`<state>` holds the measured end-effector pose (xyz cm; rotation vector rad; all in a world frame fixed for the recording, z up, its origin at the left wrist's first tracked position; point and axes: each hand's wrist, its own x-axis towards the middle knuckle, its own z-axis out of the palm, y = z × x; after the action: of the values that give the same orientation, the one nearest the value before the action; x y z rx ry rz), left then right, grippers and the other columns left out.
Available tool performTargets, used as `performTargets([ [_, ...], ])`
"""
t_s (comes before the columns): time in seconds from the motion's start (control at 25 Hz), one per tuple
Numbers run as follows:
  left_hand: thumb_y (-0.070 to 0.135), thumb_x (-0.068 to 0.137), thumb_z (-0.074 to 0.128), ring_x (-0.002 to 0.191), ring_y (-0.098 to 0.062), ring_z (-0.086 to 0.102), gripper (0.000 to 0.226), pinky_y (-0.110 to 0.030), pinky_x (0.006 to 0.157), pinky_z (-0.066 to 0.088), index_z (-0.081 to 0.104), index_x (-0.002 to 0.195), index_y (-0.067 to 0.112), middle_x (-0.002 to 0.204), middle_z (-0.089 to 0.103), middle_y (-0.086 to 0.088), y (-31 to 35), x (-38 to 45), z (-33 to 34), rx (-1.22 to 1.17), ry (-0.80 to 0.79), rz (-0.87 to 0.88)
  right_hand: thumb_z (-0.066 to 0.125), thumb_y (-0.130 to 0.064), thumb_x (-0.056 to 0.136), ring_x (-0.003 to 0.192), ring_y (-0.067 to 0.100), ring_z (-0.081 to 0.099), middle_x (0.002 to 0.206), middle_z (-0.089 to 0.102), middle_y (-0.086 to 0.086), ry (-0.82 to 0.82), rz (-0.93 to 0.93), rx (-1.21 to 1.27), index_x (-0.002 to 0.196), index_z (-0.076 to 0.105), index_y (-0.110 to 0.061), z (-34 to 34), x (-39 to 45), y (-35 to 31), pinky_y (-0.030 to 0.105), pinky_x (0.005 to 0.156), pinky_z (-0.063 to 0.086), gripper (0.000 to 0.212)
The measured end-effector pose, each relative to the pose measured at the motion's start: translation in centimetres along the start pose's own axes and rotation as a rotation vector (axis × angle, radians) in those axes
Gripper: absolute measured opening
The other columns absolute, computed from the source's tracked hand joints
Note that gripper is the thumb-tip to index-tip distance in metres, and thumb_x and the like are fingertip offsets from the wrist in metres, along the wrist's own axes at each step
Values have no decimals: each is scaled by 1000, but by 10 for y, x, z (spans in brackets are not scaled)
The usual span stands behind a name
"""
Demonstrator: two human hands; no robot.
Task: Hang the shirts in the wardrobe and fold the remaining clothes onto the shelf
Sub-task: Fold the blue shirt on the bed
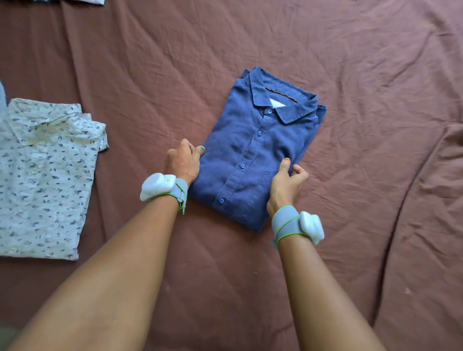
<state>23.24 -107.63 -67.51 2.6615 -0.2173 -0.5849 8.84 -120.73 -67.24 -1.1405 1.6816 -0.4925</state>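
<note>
A blue button-up shirt (253, 150) lies folded into a neat rectangle on the reddish-brown bedsheet (350, 62), collar pointing away from me. My left hand (184, 161) grips the shirt's left edge, thumb on top and fingers tucked under the fabric. My right hand (288, 183) grips the right edge the same way, thumb pressing on the cloth. Both wrists carry grey straps with white devices.
A white shirt with a dark leaf print (42, 175) lies folded at the left edge of the bed. Another piece of cloth (85, 2) peeks in at the top left. The wrinkled sheet stretches to the right and towards me.
</note>
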Motion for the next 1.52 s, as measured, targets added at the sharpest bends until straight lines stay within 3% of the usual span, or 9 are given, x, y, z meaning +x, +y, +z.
performTargets([
  [0.2,43,93,55,107,-40,52,40,-43,91,38,59,111,7,113,56,-23,-3,0,5,22,108,130,55,-34,93,122,36,38,132,44,17,147,-80,-491,130,45,-13,-1,-6,7,37,98,29,43],
  [0.4,49,91,55,123,-36,45,63,-37,104,33,38,141,15,136,44,-17,29,19,10,-36,-144,162,52,-52,92,129,37,38,137,41,21,-7,-50,-489,140,30,-3,13,-4,-5,46,101,33,73],
  [0.64,35,90,63,111,-30,60,48,-39,100,46,55,124,3,120,64,-15,25,15,9,-273,-439,9,62,-35,86,99,30,60,106,66,18,-172,-57,-226,97,61,-5,-10,11,7,42,91,49,32],
  [0.76,38,92,59,74,-23,69,34,-30,72,55,67,102,6,87,73,-10,-2,-38,0,-363,-754,-291,68,-19,86,88,25,64,95,68,14,-413,169,-140,94,66,-3,-43,10,24,45,82,56,18],
  [0.88,56,88,55,42,-12,58,43,-17,45,40,61,78,15,54,62,1,-39,-101,-6,-224,-1138,-487,77,-34,80,82,26,65,98,68,15,-597,287,-441,106,64,0,-96,16,32,34,67,54,45],
  [1.0,63,83,57,46,-20,59,51,-25,55,45,60,71,13,61,63,-7,-51,-114,8,-224,-827,-409,71,-71,66,89,26,59,100,62,13,-551,42,-699,103,60,-6,-108,27,35,32,69,46,76],
  [1.16,70,64,66,82,-22,64,57,-34,83,53,66,85,17,87,69,-1,-27,-103,29,-365,-206,-228,61,-58,85,112,37,55,114,63,22,-389,-226,-625,105,59,2,-93,23,28,38,89,41,63],
  [1.28,71,53,71,101,-23,65,86,-40,93,53,59,116,13,113,67,-4,-4,-108,38,-590,-334,-341,67,-49,84,111,28,60,115,66,10,-512,-153,-371,109,58,-8,-87,22,32,40,98,47,49],
  [1.52,21,93,60,99,-18,68,30,-33,87,56,57,123,15,115,68,-6,-3,-118,16,-1149,-503,-215,51,-15,100,107,14,62,116,66,-1,-823,-149,-10,124,54,-16,-99,9,19,37,100,49,25],
])
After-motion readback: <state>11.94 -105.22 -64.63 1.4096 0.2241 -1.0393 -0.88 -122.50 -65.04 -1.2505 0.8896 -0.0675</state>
